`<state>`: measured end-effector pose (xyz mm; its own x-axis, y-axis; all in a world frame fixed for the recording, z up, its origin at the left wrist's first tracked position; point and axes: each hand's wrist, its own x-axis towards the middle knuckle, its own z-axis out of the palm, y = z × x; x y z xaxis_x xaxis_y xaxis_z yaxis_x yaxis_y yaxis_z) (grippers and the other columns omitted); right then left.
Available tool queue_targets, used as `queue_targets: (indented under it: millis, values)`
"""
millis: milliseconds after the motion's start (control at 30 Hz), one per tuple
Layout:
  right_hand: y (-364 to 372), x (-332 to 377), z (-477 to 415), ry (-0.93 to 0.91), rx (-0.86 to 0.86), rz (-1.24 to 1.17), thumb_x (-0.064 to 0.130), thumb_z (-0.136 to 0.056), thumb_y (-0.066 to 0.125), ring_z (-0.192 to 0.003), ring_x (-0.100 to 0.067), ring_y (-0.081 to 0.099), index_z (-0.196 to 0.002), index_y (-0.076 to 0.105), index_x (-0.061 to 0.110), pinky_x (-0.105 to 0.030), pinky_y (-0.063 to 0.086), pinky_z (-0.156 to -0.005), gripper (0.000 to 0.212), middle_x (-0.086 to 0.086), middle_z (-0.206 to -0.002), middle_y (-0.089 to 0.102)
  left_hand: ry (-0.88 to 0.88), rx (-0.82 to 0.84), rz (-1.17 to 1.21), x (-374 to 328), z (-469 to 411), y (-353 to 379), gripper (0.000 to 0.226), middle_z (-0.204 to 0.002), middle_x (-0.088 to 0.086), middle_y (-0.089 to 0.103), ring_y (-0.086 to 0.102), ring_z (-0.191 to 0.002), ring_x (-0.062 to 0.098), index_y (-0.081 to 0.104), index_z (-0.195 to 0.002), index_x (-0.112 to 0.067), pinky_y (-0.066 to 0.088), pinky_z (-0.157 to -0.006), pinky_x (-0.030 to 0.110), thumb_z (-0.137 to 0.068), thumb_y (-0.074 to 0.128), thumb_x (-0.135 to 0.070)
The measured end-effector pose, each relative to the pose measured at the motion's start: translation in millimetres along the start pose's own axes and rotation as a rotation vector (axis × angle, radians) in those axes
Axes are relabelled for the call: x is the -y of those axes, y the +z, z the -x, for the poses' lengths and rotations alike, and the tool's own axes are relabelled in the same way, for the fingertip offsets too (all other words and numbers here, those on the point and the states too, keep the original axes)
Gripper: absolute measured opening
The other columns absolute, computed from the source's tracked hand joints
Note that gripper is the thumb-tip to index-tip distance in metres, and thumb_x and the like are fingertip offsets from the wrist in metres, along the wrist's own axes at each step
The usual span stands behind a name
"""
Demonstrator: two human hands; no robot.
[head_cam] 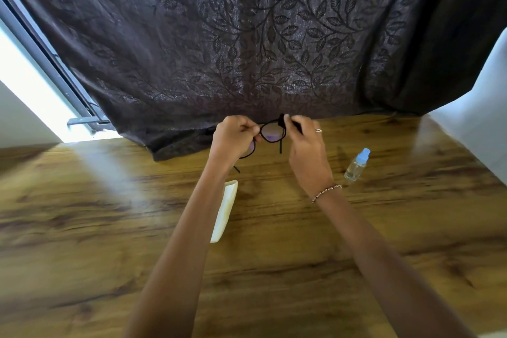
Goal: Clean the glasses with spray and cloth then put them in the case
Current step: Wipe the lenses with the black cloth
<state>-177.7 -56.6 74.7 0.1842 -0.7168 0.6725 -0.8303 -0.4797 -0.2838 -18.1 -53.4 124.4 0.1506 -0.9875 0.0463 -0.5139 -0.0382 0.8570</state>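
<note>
Black-framed glasses (271,134) are held up above the wooden table (356,241), near its far edge. My left hand (233,137) grips the frame around the left lens, which it partly hides. My right hand (307,145) pinches a small black cloth (284,121) against the top right corner of the frame. One temple arm hangs down between my hands. A small clear spray bottle (356,164) with a blue cap lies on its side to the right of my right wrist. A cream-white glasses case (223,214) lies on the table, partly hidden by my left forearm.
A dark curtain (247,35) with a leaf pattern hangs behind the table and drapes onto its far edge. A bright window and its frame (41,63) are at the left. A white wall (480,118) rises at the right.
</note>
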Motion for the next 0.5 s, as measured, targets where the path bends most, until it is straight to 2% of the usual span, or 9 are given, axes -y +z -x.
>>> queue_targets:
  millis: [67,133,167,200,267,300,433,500]
  values:
    - [-4.4,-4.2,-1.0,0.142,-0.039,-0.132,-0.015,-0.081,0.049,-0.099,-0.023,0.052,-0.121,0.061,-0.001,-0.017,0.039,-0.091,0.044,-0.013,-0.109,0.057,0.003,0.034,0.011,2.5,-0.1,-2.8,0.012,-0.072,-0.008,0.071,0.064,-0.08,0.004,0.069,-0.087,-0.017,0.046,-0.075,0.017,-0.092,0.058,-0.016]
    - [-7.7,-10.4,-2.0,0.382,-0.022,-0.291,-0.006,-0.088,0.048,-0.098,-0.017,0.054,-0.117,0.064,0.003,-0.011,0.039,-0.089,0.035,-0.009,-0.11,0.06,0.021,0.069,0.009,4.8,0.7,-5.6,0.012,-0.076,-0.007,0.072,0.064,-0.085,0.005,0.069,-0.09,-0.015,0.044,-0.076,0.016,-0.092,0.057,-0.015]
    - [-7.2,-15.4,-1.6,0.492,0.023,-0.349,-0.002,-0.091,0.049,-0.102,-0.016,0.055,-0.117,0.064,0.006,-0.009,0.039,-0.09,0.032,-0.007,-0.113,0.061,0.034,0.079,0.008,6.1,1.2,-7.2,0.012,-0.077,-0.006,0.072,0.064,-0.086,0.006,0.068,-0.091,-0.014,0.044,-0.077,0.018,-0.093,0.057,-0.015]
    - [-6.3,-19.7,-0.4,0.553,0.073,-0.383,0.003,-0.092,0.05,-0.108,-0.016,0.056,-0.118,0.065,0.01,-0.013,0.04,-0.095,0.03,-0.005,-0.117,0.062,0.046,0.087,0.009,7.5,2.0,-8.9,0.012,-0.077,-0.007,0.072,0.064,-0.087,0.009,0.068,-0.092,-0.014,0.044,-0.077,0.021,-0.093,0.056,-0.015]
    - [-5.5,-25.1,3.4,0.552,0.156,-0.435,0.009,-0.091,0.055,-0.114,-0.016,0.056,-0.119,0.064,0.019,-0.032,0.042,-0.103,0.031,0.001,-0.119,0.064,0.07,0.107,0.02,10.6,3.5,-12.1,0.011,-0.077,-0.007,0.071,0.065,-0.087,0.012,0.067,-0.093,-0.014,0.045,-0.078,0.023,-0.093,0.056,-0.014]
    - [-5.8,-25.9,5.1,0.524,0.185,-0.461,0.012,-0.091,0.058,-0.114,-0.014,0.057,-0.12,0.063,0.023,-0.035,0.044,-0.103,0.032,0.003,-0.119,0.064,0.082,0.123,0.026,12.6,3.8,-13.4,0.011,-0.077,-0.007,0.071,0.065,-0.086,0.011,0.067,-0.093,-0.014,0.046,-0.079,0.023,-0.093,0.056,-0.014]
    - [-8.4,-23.1,3.9,0.462,0.185,-0.483,0.019,-0.088,0.064,-0.103,-0.01,0.062,-0.113,0.068,0.021,-0.028,0.05,-0.093,0.025,0.003,-0.108,0.069,0.139,0.215,0.029,20.7,2.8,-17.4,0.014,-0.078,-0.007,0.07,0.063,-0.083,0.005,0.064,-0.088,-0.022,0.047,-0.077,0.026,-0.093,0.055,-0.012]
    - [-9.5,-22.6,1.3,0.445,0.149,-0.466,0.021,-0.087,0.066,-0.096,-0.009,0.064,-0.103,0.071,0.017,-0.018,0.05,-0.086,0.018,0.003,-0.099,0.07,0.163,0.224,0.033,25.5,1.2,-18.9,0.017,-0.08,-0.007,0.069,0.063,-0.085,0.008,0.063,-0.086,-0.024,0.048,-0.077,0.027,-0.093,0.056,-0.012]
